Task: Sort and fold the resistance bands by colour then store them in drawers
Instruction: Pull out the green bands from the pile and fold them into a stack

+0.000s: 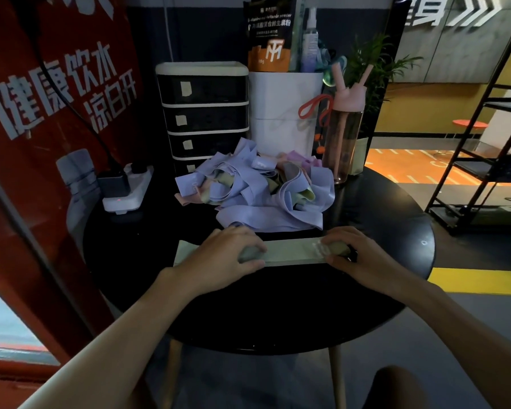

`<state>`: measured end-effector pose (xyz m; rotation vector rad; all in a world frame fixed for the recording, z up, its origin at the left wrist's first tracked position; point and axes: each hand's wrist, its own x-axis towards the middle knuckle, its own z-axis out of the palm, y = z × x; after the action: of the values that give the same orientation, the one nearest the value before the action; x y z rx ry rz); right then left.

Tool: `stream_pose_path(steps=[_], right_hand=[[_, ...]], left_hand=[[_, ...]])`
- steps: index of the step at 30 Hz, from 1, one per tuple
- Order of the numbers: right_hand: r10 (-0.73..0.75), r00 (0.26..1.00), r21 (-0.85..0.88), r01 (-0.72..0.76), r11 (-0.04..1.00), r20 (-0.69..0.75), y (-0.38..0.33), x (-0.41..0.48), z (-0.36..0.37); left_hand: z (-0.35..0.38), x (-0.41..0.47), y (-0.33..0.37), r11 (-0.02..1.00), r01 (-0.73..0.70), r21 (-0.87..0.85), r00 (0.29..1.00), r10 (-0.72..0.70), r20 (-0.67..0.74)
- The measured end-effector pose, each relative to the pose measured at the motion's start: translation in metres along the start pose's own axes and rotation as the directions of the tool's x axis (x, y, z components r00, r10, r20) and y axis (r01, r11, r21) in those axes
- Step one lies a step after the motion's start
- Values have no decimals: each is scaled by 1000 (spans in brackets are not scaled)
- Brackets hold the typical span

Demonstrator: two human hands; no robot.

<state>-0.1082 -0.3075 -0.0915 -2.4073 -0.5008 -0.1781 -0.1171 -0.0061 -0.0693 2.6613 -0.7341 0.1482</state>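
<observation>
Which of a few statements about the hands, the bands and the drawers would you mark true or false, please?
1. The left hand and the right hand both hold the green band. True.
2. The green band lies on top of the pile. False: it lies stretched out on the table, in front of the pile.
3. The visible drawers of the drawer unit are closed. True.
4. The pile is mostly red bands. False: it is mostly lavender.
</observation>
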Motion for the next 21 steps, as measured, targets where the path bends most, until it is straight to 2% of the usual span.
stream_pose_path(steps=[5,11,16,21], right_hand=[[-23,1000,-70,24,997,11,-2,1,0],[-56,998,-68,57,996,18,-9,11,-7],[-131,991,20,131,991,12,-44,44,-12],[-139,986,-3,139,990,-96,-66,102,-9]], left_hand=[[7,-3,-4,1000,-5,9,1000,5,-17],[15,-10,-2,1000,7,12,995,-6,-99],[13,-6,-2,1000,20,-19,997,-21,-79],[15,-6,-7,1000,-13,21,996,15,-93]])
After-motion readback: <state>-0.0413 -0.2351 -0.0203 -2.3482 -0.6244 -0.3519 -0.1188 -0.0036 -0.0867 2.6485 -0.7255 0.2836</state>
